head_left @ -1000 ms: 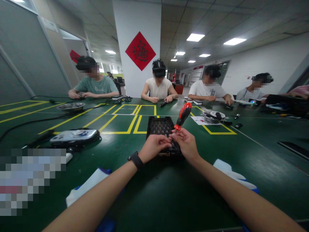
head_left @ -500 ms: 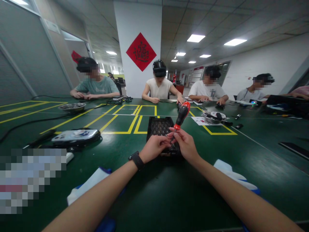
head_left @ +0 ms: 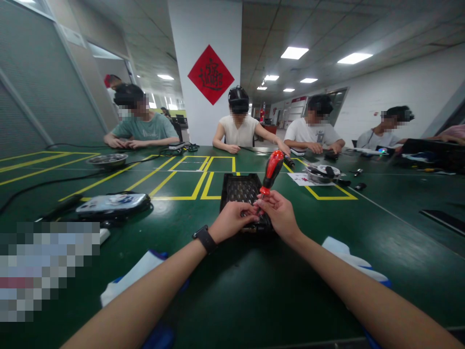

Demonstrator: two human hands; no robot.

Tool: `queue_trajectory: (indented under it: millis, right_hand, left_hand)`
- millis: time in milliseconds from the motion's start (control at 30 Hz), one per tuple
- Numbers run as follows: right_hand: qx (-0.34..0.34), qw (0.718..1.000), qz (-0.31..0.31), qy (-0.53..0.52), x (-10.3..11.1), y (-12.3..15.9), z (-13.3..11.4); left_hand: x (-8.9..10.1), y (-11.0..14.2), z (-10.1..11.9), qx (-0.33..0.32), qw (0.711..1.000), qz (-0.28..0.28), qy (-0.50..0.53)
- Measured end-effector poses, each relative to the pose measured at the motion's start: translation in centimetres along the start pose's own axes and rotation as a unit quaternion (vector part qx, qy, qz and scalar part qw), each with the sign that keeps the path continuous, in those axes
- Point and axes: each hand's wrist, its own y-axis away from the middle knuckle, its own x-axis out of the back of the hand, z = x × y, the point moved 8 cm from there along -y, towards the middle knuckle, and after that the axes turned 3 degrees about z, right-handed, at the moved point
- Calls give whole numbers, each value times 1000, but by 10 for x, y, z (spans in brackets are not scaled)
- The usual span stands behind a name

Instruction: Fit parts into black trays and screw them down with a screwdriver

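A black box with a grid-like inside [head_left: 238, 186] sits on the green table in front of me. My right hand [head_left: 281, 215] pinches a screwdriver [head_left: 273, 172] low down, by the collar of its red and black handle. The tool stands nearly upright with the handle on top, its shaft running down between my fingers over the near part of the box. My left hand [head_left: 236, 218], with a dark watch [head_left: 204, 239] on the wrist, is closed in a pinch beside the shaft. Whatever its fingertips hold is too small or hidden to make out.
White and blue gloves [head_left: 134, 276] lie beside my left forearm, others [head_left: 352, 261] beside my right. A phone [head_left: 114, 204] rests at left. Metal bowls [head_left: 108, 160] [head_left: 323, 173] stand farther off. Yellow tape [head_left: 209, 186] marks the table. Several people sit opposite.
The screwdriver's handle has tipped slightly left, while my hands stay nearly in place over the box. Across the table, a person's hand has moved right, beside a small dark object.
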Motion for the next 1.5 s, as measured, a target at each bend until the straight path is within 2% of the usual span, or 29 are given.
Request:
queue_trajectory:
  millis: [167,300,400,600,767,933,1133,1333,1500]
  right_hand:
    - [34,998,-49,25,-5,2,-8]
    - [31,997,-69,19,-6,1,-7]
    - [20,998,-58,11,-3,0,-5]
    - [-9,999,-26,-19,0,-2,3]
    - [-10,999,-11,-29,1,-2,5]
    - [13,998,-59,28,-5,1,-4]
    - [15,994,-106,32,-10,1,-7]
    - [-1,998,-54,22,-2,-1,0]
    - [-33,999,-13,-18,2,-1,5]
  left_hand:
    - [5,-1,5,-32,999,16,-31]
    - [3,-2,4,-26,1000,1,-10]
    - [2,-1,6,-23,1000,-1,-7]
    - [3,-1,10,-29,996,17,-88]
    - [1,-1,7,-34,996,5,-77]
    - [0,0,0,-31,998,-14,-46]
    - [1,0,3,-13,1000,-16,-16]
    - [3,-1,2,-15,996,15,-82]
    - [1,-1,-1,-15,999,12,-48]
